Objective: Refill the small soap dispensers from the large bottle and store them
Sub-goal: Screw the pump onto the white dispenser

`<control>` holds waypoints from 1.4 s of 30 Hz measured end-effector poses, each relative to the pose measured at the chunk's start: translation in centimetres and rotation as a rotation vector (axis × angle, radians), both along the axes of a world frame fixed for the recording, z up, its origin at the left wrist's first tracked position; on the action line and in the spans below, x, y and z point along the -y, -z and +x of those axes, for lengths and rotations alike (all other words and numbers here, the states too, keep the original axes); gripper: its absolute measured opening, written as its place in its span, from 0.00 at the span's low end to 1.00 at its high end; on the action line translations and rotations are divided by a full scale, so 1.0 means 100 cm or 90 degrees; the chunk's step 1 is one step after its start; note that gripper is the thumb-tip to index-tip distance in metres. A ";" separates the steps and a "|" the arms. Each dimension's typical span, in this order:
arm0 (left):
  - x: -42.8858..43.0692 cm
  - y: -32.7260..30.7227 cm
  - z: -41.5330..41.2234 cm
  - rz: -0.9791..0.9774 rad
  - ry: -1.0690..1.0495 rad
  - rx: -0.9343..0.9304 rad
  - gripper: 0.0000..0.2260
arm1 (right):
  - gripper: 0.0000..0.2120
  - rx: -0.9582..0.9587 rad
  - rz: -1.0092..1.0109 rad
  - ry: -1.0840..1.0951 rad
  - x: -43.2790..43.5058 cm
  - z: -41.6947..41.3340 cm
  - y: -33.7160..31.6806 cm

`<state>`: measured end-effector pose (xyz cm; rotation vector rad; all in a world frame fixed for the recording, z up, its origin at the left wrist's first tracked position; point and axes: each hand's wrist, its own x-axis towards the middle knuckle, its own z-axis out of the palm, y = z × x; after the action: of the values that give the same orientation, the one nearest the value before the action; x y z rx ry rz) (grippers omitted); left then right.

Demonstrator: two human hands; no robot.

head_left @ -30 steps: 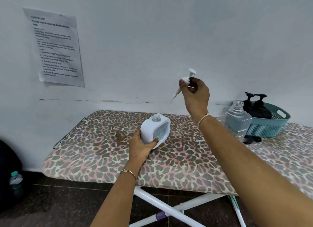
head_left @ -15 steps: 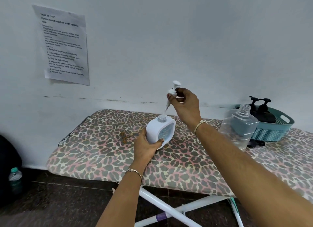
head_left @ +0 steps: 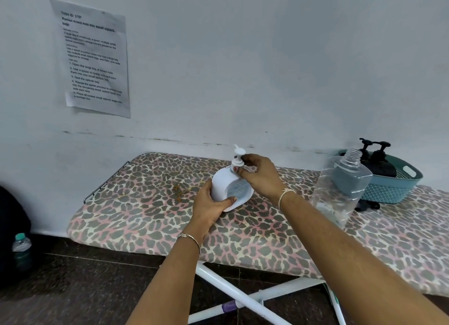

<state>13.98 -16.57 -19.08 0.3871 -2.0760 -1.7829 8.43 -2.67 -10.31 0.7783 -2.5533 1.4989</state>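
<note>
A small white soap dispenser (head_left: 223, 186) stands tilted on the leopard-print ironing board (head_left: 145, 218). My left hand (head_left: 211, 207) grips its body from the left. My right hand (head_left: 260, 176) pinches the collar of the white pump head (head_left: 238, 157), which now sits in the dispenser's neck. To the right stands the large clear bottle (head_left: 342, 186), uncapped, with a grey label. Two black pump dispensers (head_left: 379, 159) sit in a teal basket (head_left: 388, 191) at the far right.
A black cap or small object (head_left: 366, 206) lies by the basket's base. The white wall with a taped paper sheet (head_left: 94, 57) runs close behind the board. A small water bottle (head_left: 21, 249) stands on the dark floor at left, beside a dark bag.
My right hand brought the pump down from the air and slid its tube into the white dispenser; the pump head now sits on the neck. My left hand kept its grip.
</note>
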 end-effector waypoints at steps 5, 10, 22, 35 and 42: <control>-0.001 -0.009 0.003 0.073 0.101 0.001 0.29 | 0.15 -0.019 0.009 0.050 -0.011 0.002 0.002; -0.015 -0.011 0.007 0.106 0.179 0.028 0.33 | 0.19 -0.109 0.025 0.221 -0.021 0.019 0.011; -0.028 -0.010 0.015 0.101 0.158 0.005 0.33 | 0.27 0.014 -0.228 0.094 -0.029 0.033 0.033; -0.038 0.000 0.021 0.025 0.082 -0.027 0.32 | 0.19 0.099 -0.287 0.091 -0.032 0.044 0.023; -0.036 0.001 0.020 0.018 0.085 -0.011 0.34 | 0.22 0.061 -0.164 0.128 -0.039 0.041 0.015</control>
<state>15.96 -12.98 -19.23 0.2457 -2.1115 -1.8848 12.54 1.24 -11.84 0.4139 -2.3497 1.7846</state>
